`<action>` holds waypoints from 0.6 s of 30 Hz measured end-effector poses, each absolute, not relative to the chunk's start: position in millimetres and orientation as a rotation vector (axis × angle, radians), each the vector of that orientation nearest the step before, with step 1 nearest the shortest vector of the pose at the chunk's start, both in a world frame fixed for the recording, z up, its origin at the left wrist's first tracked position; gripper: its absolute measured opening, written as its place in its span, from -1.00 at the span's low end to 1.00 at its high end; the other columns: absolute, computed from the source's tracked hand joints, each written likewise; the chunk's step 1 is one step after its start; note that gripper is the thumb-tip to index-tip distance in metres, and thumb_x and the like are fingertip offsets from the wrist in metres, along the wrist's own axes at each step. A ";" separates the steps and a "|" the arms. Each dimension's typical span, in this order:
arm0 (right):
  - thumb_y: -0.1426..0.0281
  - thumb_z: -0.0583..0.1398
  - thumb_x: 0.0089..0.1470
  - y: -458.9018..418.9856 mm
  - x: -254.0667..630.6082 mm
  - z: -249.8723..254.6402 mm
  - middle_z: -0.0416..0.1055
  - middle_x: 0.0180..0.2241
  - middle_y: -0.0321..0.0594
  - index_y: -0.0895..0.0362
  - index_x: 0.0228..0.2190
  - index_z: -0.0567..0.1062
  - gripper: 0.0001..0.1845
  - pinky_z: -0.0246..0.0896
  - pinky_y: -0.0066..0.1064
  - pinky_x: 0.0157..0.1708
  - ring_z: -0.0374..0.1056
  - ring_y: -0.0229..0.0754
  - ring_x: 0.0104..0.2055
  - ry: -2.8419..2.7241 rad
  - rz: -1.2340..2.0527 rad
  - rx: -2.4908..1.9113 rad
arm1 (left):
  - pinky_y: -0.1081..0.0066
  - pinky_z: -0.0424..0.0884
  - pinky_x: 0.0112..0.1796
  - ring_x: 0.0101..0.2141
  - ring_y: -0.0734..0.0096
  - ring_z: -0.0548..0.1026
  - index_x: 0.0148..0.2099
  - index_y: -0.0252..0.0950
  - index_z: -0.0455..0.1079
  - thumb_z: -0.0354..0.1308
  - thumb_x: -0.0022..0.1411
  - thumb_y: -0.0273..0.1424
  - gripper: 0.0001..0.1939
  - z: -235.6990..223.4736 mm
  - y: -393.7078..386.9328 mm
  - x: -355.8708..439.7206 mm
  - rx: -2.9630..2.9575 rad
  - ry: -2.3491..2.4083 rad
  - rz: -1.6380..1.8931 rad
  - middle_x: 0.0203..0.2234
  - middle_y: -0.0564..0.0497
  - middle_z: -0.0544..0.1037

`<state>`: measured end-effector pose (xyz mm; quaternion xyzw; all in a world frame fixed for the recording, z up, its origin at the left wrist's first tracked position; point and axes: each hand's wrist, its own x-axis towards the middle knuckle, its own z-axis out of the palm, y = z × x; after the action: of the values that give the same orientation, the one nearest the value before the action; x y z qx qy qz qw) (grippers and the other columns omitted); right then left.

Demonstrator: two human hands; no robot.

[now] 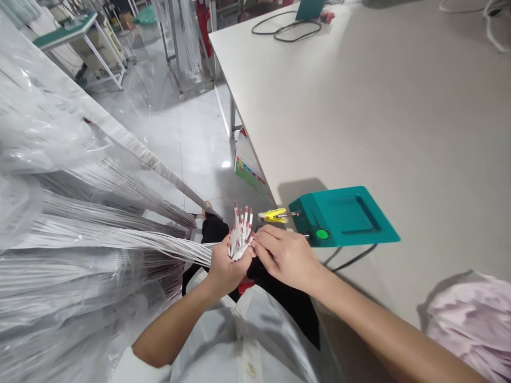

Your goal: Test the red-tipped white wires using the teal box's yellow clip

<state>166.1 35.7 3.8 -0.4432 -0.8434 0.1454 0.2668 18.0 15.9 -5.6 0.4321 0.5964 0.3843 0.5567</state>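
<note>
1. Fingers of the left hand (225,272) are closed around a bundle of white wires (240,236), close to its red-tipped ends, in front of the person's shirt (243,340).
2. Thumb and fingertips of the right hand (291,258) are bent together against the right side of those ends; whether they pinch a single wire cannot be told.
3. Leftward from the left hand, the wires run toward more long bundles, many under clear plastic wrapping (19,143), beside a slanting rail (147,159).
4. Just beyond the right hand, a teal device (347,215) with a green disc (322,234) sits at the edge of a smooth, pale table (419,133); a yellow clip (272,215) juts from it past that edge.
5. Crumpled pink cloth (473,324) lies farther right.
6. Below the table edge, a printed box (249,170) stands on glossy grey tiles (195,127).
7. Black cable (297,37) loops across the table's far end.
8. Farthest off stand a wheeled metal rack (172,50) and a green-topped workbench (66,33).
</note>
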 end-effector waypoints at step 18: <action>0.61 0.03 0.05 77.4 205.8 24.5 0.48 -0.35 -0.04 0.23 -0.37 0.51 -0.74 -0.12 0.03 -0.04 0.25 0.07 -0.09 -2.815 -0.257 -1.522 | 0.55 0.16 -0.72 -0.77 0.69 0.19 0.08 -0.46 0.31 0.19 0.02 -0.33 -0.43 -7.4 57.8 34.0 0.925 1.286 0.841 -0.49 -0.07 0.59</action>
<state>205.8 77.4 24.5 -0.4739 -0.8763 -0.0799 -0.0346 34.0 57.8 -7.4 0.4030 0.5603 0.3663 0.6240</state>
